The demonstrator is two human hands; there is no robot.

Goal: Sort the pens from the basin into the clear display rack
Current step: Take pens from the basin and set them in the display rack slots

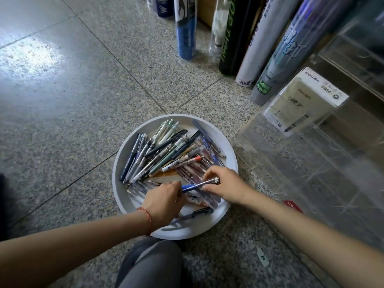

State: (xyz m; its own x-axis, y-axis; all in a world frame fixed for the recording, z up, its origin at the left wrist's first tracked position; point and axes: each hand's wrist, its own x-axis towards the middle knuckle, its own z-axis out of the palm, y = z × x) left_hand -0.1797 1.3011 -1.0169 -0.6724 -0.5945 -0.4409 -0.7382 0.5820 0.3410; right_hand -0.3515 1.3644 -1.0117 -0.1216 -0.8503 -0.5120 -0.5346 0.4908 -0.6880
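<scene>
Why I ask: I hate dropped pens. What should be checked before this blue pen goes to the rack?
1. Grip on the blue pen: the left hand pinches its blue end and the right hand pinches its clear barrel: ok.
2. Pen free of the pile: it crosses over other pens in the basin, but whether it touches them: cannot tell.
3. Reach: the clear display rack stands just right of the basin: ok.
4. Path: only bare floor shows between basin and rack: ok.
5. Matching compartment: the rack's walls are too transparent to read: cannot tell.
</scene>
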